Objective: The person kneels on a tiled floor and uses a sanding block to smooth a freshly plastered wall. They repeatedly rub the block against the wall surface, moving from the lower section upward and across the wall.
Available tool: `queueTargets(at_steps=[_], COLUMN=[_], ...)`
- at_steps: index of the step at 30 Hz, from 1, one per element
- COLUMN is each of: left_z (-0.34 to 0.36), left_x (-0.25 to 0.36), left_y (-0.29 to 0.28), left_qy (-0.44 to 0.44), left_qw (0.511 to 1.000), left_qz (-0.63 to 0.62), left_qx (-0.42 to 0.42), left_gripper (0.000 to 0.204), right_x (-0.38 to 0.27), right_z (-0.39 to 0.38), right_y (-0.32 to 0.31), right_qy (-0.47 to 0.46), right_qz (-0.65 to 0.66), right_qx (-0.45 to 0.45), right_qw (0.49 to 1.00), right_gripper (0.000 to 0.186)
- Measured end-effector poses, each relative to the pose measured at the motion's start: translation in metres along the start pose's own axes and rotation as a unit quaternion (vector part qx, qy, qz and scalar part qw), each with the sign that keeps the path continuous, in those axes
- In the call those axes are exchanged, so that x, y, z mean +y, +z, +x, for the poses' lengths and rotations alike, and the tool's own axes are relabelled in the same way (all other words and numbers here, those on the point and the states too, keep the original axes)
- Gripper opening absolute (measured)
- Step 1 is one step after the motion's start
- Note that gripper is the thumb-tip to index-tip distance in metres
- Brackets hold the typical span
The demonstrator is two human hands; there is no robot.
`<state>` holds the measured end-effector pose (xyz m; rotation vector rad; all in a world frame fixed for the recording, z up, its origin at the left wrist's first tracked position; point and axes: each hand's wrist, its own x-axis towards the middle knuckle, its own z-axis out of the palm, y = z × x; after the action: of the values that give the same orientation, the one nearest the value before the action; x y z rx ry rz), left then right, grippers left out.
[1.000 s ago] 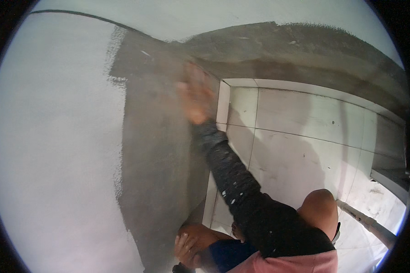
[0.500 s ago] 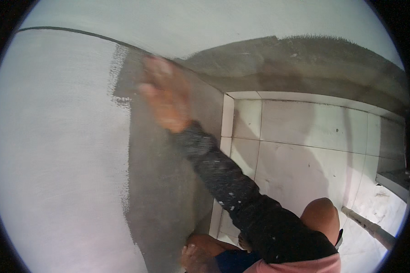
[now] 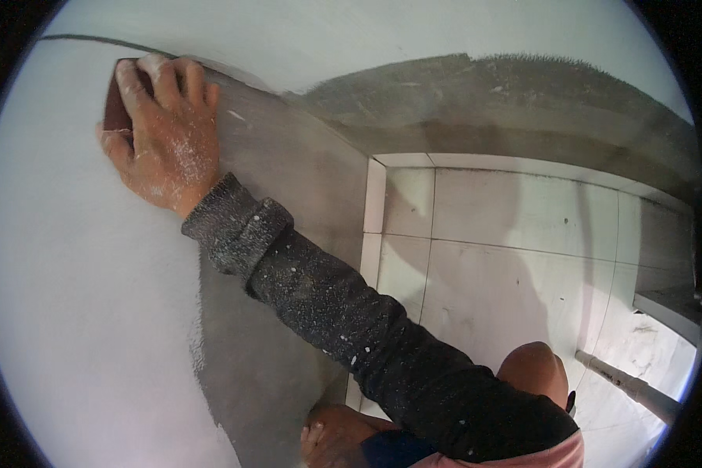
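My right hand [image 3: 168, 136], dusted with white, presses a dark reddish-brown piece of sandpaper [image 3: 118, 109] flat to the wall at the upper left. Its fingers lie over the sheet and the thumb grips the lower edge. Under it the white-coated wall [image 3: 78, 257] meets a strip of bare grey plaster [image 3: 249, 366]. Low in the view, my left hand [image 3: 313, 438] rests by my bent knee, with only some whitened fingertips showing and no object seen in it.
A second wall [image 3: 288, 39] meets the first at a corner, with a grey band [image 3: 476, 101] along its bottom. White floor tiles [image 3: 483, 203] lie below. A pipe [image 3: 624, 382] and a dark-sided ledge [image 3: 667, 312] are at the right.
My right hand has swept left along the wall, from the grey strip onto the white coating. The sandpaper now shows clearly; before, the hand was blurred. My left hand stays low.
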<state>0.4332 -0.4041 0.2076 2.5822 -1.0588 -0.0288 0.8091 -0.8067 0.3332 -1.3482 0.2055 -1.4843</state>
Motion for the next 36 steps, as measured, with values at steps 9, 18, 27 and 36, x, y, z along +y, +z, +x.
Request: queueTargets(at_steps=[9, 18, 27, 36], left_z=[0.022, 0.018, 0.006, 0.007], left_x=[0.009, -0.001, 0.011, 0.016], left_y=[0.002, -0.003, -0.015, -0.014], left_qy=[-0.045, 0.028, 0.009, -0.035], left_qw=[0.999, 0.999, 1.000, 0.999], left_qz=[-0.002, 0.019, 0.030, -0.011], left_qx=[0.000, -0.003, 0.001, 0.013], left_gripper=[0.053, 0.050, 0.051, 0.045], right_x=[0.160, 0.090, 0.040, 0.179], right_z=[-0.149, -0.129, -0.036, -0.195], right_y=[-0.109, -0.073, -0.016, -0.129], right_qy=[0.280, 0.211, -0.062, 0.262], right_qz=[-0.250, -0.144, -0.004, -0.075], right_qx=[-0.174, -0.113, -0.055, -0.144], right_qw=[0.910, 0.960, 0.997, 0.951], right_gripper=[0.060, 0.065, 0.072, 0.074])
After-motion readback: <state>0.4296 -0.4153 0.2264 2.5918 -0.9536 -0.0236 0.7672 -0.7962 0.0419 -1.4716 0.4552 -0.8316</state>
